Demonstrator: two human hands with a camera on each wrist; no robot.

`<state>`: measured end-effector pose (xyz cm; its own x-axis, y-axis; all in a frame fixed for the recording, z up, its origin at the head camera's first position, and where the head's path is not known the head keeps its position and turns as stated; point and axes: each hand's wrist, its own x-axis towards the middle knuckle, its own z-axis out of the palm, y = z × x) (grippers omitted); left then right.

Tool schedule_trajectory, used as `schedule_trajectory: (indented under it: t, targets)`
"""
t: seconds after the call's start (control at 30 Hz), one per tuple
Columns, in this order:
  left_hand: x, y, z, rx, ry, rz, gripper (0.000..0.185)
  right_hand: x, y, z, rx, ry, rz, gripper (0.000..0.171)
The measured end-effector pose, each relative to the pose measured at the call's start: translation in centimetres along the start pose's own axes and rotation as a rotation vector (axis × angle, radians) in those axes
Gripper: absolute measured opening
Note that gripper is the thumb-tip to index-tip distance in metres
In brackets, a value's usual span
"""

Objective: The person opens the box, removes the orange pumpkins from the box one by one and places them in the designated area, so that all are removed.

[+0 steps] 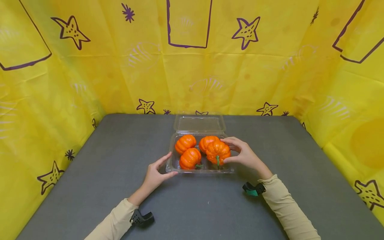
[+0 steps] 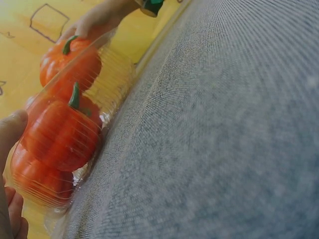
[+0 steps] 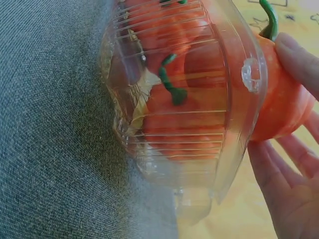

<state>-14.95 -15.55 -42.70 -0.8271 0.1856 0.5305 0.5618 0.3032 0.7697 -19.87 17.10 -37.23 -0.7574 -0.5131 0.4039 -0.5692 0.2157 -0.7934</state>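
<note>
**Four pumpkins and a clear clamshell box**

A clear plastic clamshell container (image 1: 200, 168) sits open on the grey table (image 1: 90, 186), a little beyond the middle, its lid (image 1: 199, 123) folded back flat toward the yellow starred backdrop (image 1: 210, 66). Three small orange pumpkins lie inside it: one at the far left (image 1: 185, 143), one at the near left (image 1: 190, 158) with its green stem pointing to the right, and one at the far right (image 1: 207, 141), partly hidden.

The right hand (image 1: 244, 155) holds a fourth pumpkin (image 1: 218, 152) at the near right corner of the container. Its thumb and fingers curl around the pumpkin's right side, thumb below and fingers above, and the green stem points toward the person. In the right wrist view the fingers (image 3: 299, 59) press against the orange skin just outside the plastic wall. Whether this pumpkin rests on the tray floor or hangs slightly above it is hard to tell, since the ribbed wall blurs the view.

The left hand (image 1: 156, 173) rests against the container's near left corner. Its fingers are fairly straight, the thumb reaching along the front edge and the index finger lying up the left wall, touching the plastic without wrapping it. The left wrist view shows the thumb (image 2: 12, 130) beside the ribbed wall with pumpkins behind it.

Both arms wear beige sleeves (image 1: 288, 206).
</note>
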Motion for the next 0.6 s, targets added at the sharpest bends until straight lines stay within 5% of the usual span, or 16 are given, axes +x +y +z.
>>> schedule_trajectory:
  t: [0.4,0.6]
  targets:
    - [0.1,-0.1,-0.1,-0.002,0.004,0.023,0.065,-0.1,2.2,-0.2,0.226,0.008,0.018,0.046]
    - [0.0,-0.1,0.0,0.009,0.002,0.027,0.064,-0.2,3.2,-0.2,0.23,0.029,0.034,0.05]
